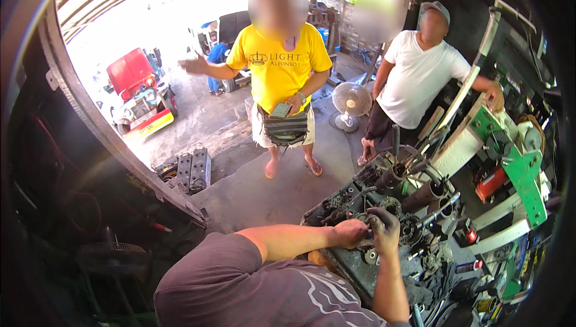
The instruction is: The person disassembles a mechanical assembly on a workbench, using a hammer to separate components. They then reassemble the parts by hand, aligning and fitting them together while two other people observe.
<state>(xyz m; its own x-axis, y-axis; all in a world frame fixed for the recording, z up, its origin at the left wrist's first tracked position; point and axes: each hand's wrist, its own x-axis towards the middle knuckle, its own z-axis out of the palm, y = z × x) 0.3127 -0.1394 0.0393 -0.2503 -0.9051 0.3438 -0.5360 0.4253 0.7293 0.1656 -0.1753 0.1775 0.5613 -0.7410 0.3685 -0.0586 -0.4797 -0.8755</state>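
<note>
Over a greasy workbench (342, 260) crowded with metal parts, my two hands meet close together. My left hand (351, 233) is closed, its fingertips against the other hand. Dark grease covers the fingers of my right hand (384, 228), which are curled in. Whatever lies between the hands is hidden or too small to name. Just below them on the bench sits a small round metal part (371, 257). Dark, oily machine parts (342, 207) lie beyond my hands, and grimy rags (438, 258) are heaped to the right.
A person in a yellow shirt (282, 57) stands ahead, holding a phone (281, 110). Another in a white shirt (420, 69) leans on a green-and-white metal frame (522, 177). A standing fan (351, 100) is between them. Batteries (193, 170) sit by the doorway; a red-hooded vehicle (132, 75) is outside.
</note>
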